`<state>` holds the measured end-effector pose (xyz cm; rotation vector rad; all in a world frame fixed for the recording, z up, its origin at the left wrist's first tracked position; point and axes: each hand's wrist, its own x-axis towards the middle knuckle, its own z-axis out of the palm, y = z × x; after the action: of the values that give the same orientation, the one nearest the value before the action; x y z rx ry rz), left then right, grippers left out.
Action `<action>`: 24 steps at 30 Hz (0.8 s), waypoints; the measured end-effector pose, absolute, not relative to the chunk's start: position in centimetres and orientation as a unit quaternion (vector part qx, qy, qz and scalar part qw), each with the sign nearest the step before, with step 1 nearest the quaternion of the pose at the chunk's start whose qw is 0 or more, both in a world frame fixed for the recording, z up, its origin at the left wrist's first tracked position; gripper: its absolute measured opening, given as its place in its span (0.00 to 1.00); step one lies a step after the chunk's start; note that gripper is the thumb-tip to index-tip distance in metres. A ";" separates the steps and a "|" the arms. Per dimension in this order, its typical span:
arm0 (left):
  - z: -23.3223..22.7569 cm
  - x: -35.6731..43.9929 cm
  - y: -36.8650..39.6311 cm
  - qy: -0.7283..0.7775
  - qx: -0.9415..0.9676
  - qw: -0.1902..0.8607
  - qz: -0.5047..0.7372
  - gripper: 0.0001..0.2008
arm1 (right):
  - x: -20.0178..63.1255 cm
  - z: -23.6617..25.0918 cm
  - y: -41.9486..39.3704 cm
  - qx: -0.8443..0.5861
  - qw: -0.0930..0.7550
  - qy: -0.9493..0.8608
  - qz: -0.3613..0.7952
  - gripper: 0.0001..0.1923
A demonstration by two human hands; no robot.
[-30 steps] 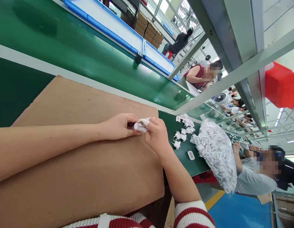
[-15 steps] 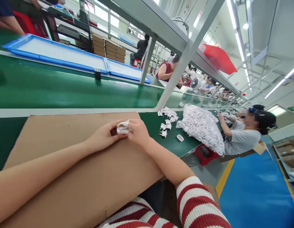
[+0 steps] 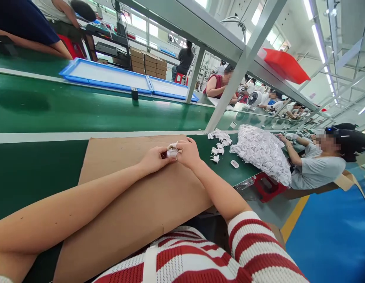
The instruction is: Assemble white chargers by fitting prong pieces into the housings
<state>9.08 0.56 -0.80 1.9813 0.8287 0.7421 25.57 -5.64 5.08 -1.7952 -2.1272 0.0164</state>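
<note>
- Factory line all around you: a green worktop [image 3: 37, 169] with a flat brown cardboard sheet [image 3: 135, 204] laid over it, and a glossy green belt [image 3: 96, 112] running behind.
- Your left hand [image 3: 154, 160] and right hand [image 3: 188, 153] meet over the far edge of the cardboard, fingers curled in close around a small white plug part [image 3: 172, 151]; both hands pinch it between them.
- A pale wrap shows on one right fingertip; whether it is tape or a cot is too small to tell.
- Judging by its size, the part should feel light, hard and rigid, with smooth moulded plastic that can slip; hold it by the body's flat sides.
- Just right of your hands, loose plugs [image 3: 219, 143] lie scattered on the worktop, white with short metal prongs sticking out.
- Beyond them sits a bulging clear bag [image 3: 260, 153] of the same white parts, soft and crinkly outside, lumpy within.
- Across the belt rest two shallow blue trays [image 3: 111, 76] with white floors.
- A person in grey [image 3: 318, 169] works at your right.
</note>
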 end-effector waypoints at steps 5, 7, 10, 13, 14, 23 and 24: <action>-0.1 9.0 0.3 0.309 0.749 0.478 0.340 0.34 | 25.5 2.5 -6.0 -0.639 0.357 -0.675 0.092 0.14; 0.6 8.8 0.6 0.288 0.684 0.583 0.332 0.37 | 25.8 1.2 -5.7 -0.610 0.507 -0.580 0.187 0.18; 2.2 8.1 0.9 0.268 0.533 0.745 0.296 0.24 | 26.8 0.0 -5.2 -0.553 0.684 -0.398 0.262 0.24; 4.3 7.4 0.8 0.273 0.396 0.834 0.269 0.10 | 27.9 -0.3 -5.0 -0.535 0.731 -0.322 0.275 0.21; 4.9 7.2 0.6 0.274 0.365 0.850 0.264 0.11 | 28.1 -0.3 -5.0 -0.537 0.732 -0.312 0.281 0.20; 6.8 7.2 0.0 0.292 0.340 0.852 0.271 0.15 | 27.8 0.0 -5.7 -0.585 0.678 -0.343 0.284 0.18; 6.7 7.2 0.1 0.305 0.368 0.831 0.283 0.12 | 27.7 0.1 -5.8 -0.589 0.672 -0.345 0.287 0.18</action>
<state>7.16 0.11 6.67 0.7805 0.6462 0.6009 27.74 -5.77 0.09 -1.3260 -0.7770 0.6456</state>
